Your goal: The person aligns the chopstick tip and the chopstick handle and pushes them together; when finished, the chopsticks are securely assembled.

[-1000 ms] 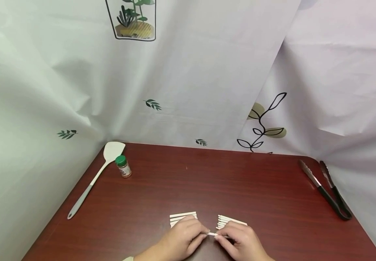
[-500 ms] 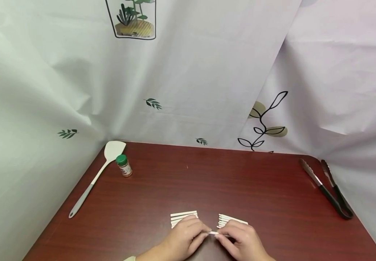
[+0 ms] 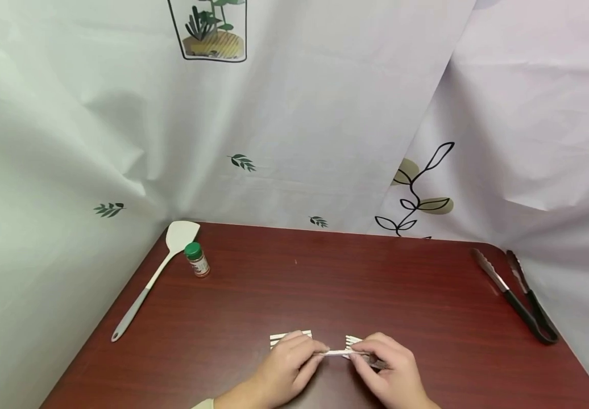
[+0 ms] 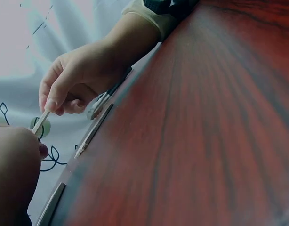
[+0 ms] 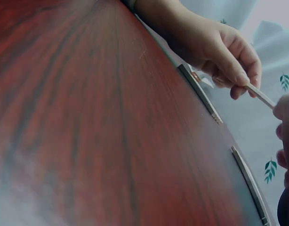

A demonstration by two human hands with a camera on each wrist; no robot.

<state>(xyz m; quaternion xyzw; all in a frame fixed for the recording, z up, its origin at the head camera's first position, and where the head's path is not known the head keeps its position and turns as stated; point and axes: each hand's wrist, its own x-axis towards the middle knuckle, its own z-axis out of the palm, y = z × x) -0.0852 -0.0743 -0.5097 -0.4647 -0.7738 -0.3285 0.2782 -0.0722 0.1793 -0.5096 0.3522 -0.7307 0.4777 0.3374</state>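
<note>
A thin pale stick [image 3: 337,353] spans the gap between the two hands, one end in each. My left hand [image 3: 290,366] pinches its left end between thumb and fingers, and my right hand [image 3: 389,366] pinches the right end the same way. Both wrist views show this stick [image 4: 40,123] held above the tabletop. Under the left hand lies a row of similar sticks [image 3: 276,339], partly covered. Another row of sticks [image 3: 353,341] lies by the right hand, mostly hidden behind it.
On the dark red table [image 3: 325,284], a white spatula [image 3: 143,289] lies along the left edge. Beside it stands a spice jar [image 3: 198,261] with a green lid. Black-handled tongs [image 3: 522,307] lie at the right edge. A patterned white curtain [image 3: 299,125] hangs behind.
Both hands have moved forward in the head view, carrying the stick, and stand farther apart. More of the stick shows between them, and the right hand now covers more of the right row.
</note>
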